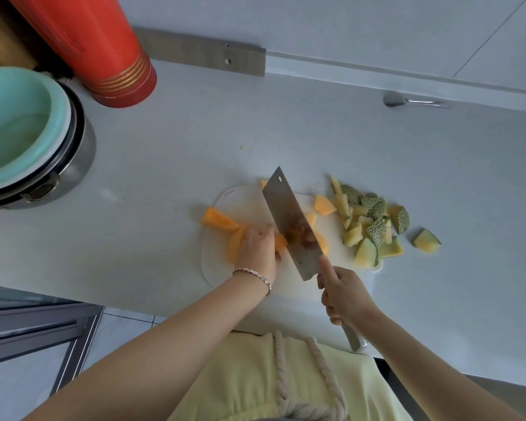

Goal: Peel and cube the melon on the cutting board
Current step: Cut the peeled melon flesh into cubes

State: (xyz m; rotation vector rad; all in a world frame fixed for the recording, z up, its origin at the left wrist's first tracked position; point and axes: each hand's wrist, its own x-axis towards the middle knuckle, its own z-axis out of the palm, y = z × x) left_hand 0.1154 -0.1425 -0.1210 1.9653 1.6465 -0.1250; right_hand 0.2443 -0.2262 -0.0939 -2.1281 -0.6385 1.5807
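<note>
A pot (73,153) and a red flask (104,50) stand far left of the hands. The left hand (258,247), fingers curled, holds peeled orange melon (219,221) down on the white board (234,202). Just right of its fingers, the tilted cleaver (286,214) meets the melon. The right hand (340,293) grips the cleaver's handle, forefinger along the blade. Beyond and right of that hand lie green rinds (374,229).

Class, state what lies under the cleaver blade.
Peeled orange melon flesh shows on both sides of the cleaver, held by the left hand. What lies directly beneath the blade is covered.
</note>
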